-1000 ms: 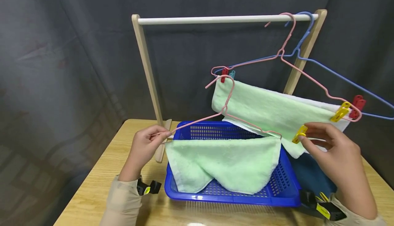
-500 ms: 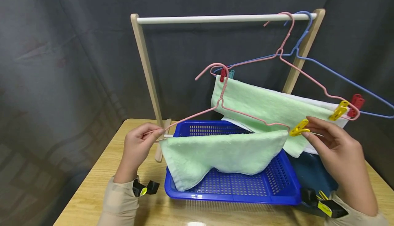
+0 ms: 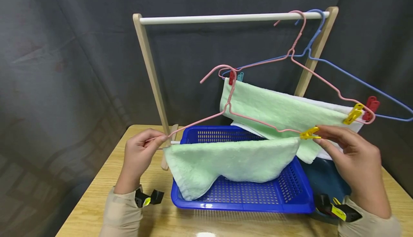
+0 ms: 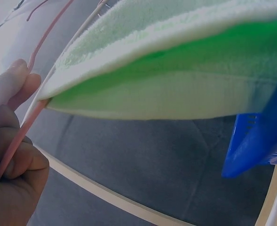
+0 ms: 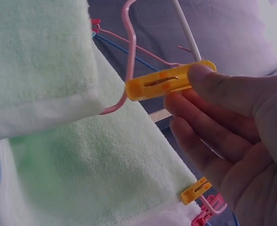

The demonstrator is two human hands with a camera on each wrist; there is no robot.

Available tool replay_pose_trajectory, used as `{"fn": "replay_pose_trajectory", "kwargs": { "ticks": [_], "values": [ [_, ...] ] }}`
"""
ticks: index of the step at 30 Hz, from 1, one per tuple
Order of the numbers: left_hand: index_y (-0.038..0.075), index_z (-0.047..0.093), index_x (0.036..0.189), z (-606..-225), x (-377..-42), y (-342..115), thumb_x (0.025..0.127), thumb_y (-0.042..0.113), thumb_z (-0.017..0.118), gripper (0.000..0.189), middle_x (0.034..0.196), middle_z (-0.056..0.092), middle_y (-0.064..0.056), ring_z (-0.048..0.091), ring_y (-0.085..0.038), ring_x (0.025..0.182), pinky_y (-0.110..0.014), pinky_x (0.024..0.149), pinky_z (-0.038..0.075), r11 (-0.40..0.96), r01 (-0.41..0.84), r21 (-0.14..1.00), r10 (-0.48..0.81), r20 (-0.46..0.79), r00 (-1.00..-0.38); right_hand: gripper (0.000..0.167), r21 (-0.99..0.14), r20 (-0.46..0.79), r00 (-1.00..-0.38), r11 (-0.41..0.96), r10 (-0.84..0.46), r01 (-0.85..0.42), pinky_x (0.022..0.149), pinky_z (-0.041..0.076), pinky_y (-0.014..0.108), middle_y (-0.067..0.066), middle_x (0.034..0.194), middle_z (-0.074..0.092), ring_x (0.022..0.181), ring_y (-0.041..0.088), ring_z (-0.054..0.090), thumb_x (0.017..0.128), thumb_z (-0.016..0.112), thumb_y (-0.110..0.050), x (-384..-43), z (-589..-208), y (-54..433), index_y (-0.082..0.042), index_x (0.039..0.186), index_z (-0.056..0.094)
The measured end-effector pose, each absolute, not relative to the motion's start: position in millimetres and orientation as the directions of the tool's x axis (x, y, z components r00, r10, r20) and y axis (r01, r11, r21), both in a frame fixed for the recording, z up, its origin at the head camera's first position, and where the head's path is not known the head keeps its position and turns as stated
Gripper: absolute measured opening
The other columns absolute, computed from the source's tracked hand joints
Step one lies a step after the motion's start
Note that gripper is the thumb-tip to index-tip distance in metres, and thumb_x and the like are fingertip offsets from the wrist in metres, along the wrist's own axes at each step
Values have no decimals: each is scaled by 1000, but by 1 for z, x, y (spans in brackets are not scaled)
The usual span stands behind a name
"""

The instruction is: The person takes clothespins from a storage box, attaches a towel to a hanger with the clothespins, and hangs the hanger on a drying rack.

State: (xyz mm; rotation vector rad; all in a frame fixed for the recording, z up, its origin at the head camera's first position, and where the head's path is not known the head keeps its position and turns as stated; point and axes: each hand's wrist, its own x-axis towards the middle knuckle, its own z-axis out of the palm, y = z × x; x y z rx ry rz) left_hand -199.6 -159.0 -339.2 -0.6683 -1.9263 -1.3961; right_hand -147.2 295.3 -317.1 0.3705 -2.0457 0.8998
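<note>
My left hand [image 3: 140, 154] grips the left end of a pink wire hanger [image 3: 204, 121], and in the left wrist view the hanger's pink wire [image 4: 19, 141] runs through the curled fingers. A pale green towel [image 3: 232, 160] is draped over the hanger's lower bar, above a blue basket [image 3: 242, 207]. Between thumb and fingertips, my right hand [image 3: 358, 158] pinches a yellow clothespin [image 3: 309, 133]. Its nose is right at the hanger's right end, beside the towel's upper corner. The right wrist view shows the clothespin [image 5: 164, 82] overlapping the pink wire.
Behind stands a wooden rack with a white rail [image 3: 213, 18]. At its right hang another pink hanger [image 3: 317, 76] with a clipped green towel [image 3: 274, 104] and a blue hanger [image 3: 358, 78]. A dark teal container [image 3: 327, 179] stands right of the basket.
The right hand has moved left with the yellow clothespin to the hanger's right end. The held hanger has shifted up and left with the left hand, and the draped towel's right side has risen.
</note>
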Motion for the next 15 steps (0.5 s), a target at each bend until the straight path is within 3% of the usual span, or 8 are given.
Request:
{"fn": "replay_pose_trajectory", "kwargs": {
  "ticks": [2,9,15],
  "values": [
    [-4,73,83,-339,-200,-159,81,-18,72,15,71,61,11,39,-2,54,-26,46,33,306,727,615,28,757,-652,35,-463,803,-594,684,55,-564,94,41,7,-28,104,65,96,-9,62,77,74,23,-147,-318,296,9,110,72],
    [-3,73,83,-341,-202,-160,80,-19,72,16,71,61,11,37,-3,53,-28,44,31,306,735,605,37,764,-644,36,-456,808,-589,653,19,-605,94,43,9,8,101,74,102,-1,64,74,76,23,-149,-321,301,4,104,76],
    [-4,73,82,-343,-205,-160,81,-19,72,15,70,61,11,39,-3,55,-26,46,33,290,722,628,37,747,-664,36,-453,782,-623,700,15,-552,93,40,6,-25,100,67,100,-4,60,69,78,25,-148,-320,300,5,98,77]
  ]
}}
